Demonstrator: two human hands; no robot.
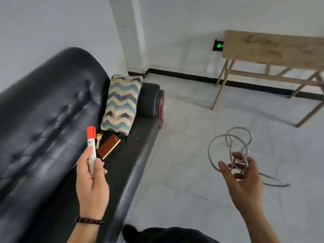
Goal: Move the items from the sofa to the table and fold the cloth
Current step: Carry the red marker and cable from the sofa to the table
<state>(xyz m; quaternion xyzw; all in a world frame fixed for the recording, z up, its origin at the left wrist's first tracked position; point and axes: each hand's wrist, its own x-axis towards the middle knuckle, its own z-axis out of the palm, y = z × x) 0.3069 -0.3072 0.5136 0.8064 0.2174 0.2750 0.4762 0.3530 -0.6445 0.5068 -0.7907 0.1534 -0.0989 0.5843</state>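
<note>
Lower centre, the left hand (pixel 91 183) pinches a light, stiff marker (pixel 92 149) by its barrel, while the right hand (pixel 243 178), lower right, loosely hooks a floppy cable (pixel 231 158), probably best held at its bunched loops, well apart from the upper-right counter (pixel 273 46).

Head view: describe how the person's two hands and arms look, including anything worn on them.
Both forearms are bare, with no sleeves in view. The left hand has a dark brownish-black beaded bracelet around its wrist. The right hand shows no ring, watch or band; its fingers are bare.
</note>
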